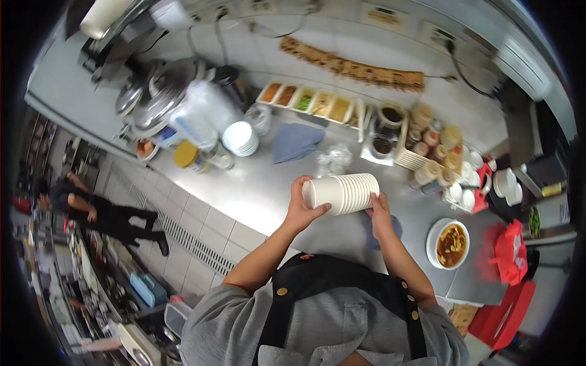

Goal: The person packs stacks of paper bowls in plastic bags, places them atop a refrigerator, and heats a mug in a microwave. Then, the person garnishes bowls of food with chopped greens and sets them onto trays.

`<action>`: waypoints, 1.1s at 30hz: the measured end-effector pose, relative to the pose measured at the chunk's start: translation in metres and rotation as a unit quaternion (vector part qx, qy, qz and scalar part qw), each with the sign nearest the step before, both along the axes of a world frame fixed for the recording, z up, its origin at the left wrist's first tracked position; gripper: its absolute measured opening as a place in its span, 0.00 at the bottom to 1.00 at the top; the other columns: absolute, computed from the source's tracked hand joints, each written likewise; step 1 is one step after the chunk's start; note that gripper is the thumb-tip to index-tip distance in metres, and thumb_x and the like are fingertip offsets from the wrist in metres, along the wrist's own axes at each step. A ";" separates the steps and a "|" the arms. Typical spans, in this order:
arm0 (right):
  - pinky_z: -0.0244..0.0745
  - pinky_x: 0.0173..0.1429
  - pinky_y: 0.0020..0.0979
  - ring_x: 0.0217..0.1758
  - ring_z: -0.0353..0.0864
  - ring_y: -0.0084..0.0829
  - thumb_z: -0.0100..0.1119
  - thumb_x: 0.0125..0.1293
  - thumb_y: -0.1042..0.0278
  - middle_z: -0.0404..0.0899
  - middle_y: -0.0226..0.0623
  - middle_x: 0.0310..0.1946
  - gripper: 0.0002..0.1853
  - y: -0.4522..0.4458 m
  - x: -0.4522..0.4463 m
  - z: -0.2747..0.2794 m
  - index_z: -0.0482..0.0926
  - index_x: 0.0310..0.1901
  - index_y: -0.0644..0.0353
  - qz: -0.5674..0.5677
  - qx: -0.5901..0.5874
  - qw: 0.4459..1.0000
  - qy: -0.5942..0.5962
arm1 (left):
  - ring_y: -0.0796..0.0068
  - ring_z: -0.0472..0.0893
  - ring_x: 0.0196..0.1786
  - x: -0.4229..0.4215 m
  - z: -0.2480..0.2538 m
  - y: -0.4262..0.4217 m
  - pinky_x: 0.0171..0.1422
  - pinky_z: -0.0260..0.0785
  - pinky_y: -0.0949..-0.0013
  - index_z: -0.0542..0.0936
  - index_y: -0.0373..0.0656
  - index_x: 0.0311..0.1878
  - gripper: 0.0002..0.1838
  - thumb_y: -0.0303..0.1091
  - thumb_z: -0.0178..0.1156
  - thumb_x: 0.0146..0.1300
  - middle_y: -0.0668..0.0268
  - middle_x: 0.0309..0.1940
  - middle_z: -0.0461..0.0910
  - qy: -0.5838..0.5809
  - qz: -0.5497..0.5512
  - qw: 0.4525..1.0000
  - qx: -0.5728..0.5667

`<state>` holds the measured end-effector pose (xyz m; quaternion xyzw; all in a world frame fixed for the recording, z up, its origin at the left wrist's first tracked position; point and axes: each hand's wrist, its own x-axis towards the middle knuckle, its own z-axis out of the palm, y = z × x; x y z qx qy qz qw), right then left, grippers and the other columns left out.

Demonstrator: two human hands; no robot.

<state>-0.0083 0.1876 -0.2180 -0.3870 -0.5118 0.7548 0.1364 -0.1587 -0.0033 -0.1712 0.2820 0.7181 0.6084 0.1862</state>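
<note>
A stack of white paper cups (348, 194) lies sideways between my two hands, above the steel counter (268, 195). My left hand (303, 207) grips the bottom end of the stack, thumb along its near side. Around the rim end at the right, my right hand (379, 213) has its fingers pressed to the cups. Just beyond the stack sits a crumpled clear plastic bag (334, 160). A blue cloth (384, 232) is partly hidden under my right hand and forearm.
A bowl of soup (452, 244) stands at the right. Topping trays (311, 102) line the back, with sauce bottles (436, 146) to their right. Another cup stack (240, 139) and a folded blue cloth (297, 143) are at the left. A person (104, 207) stands across the aisle.
</note>
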 end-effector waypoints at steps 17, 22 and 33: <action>0.61 0.71 0.45 0.66 0.69 0.51 0.67 0.61 0.61 0.70 0.53 0.64 0.45 -0.175 -0.167 -0.023 0.53 0.74 0.61 0.419 0.256 0.870 0.040 | 0.50 0.73 0.61 -0.107 0.098 -0.180 0.62 0.71 0.53 0.70 0.55 0.68 0.45 0.41 0.75 0.41 0.54 0.60 0.68 0.185 0.286 0.833 -0.435; 0.52 0.74 0.50 0.74 0.54 0.55 0.74 0.51 0.61 0.57 0.50 0.72 0.49 -0.138 -0.151 0.011 0.57 0.73 0.58 0.273 0.528 0.804 0.030 | 0.46 0.72 0.61 -0.173 0.067 -0.208 0.62 0.71 0.54 0.69 0.49 0.67 0.46 0.42 0.77 0.40 0.50 0.63 0.65 0.264 0.335 0.819 -0.384; 0.51 0.75 0.60 0.76 0.42 0.66 0.86 0.23 0.55 0.45 0.50 0.76 0.59 -0.018 -0.174 0.010 0.68 0.67 0.45 0.305 0.588 0.706 -0.253 | 0.38 0.52 0.73 -0.164 0.065 -0.245 0.73 0.49 0.41 0.70 0.45 0.64 0.40 0.35 0.76 0.46 0.42 0.70 0.51 0.463 0.243 0.815 -0.251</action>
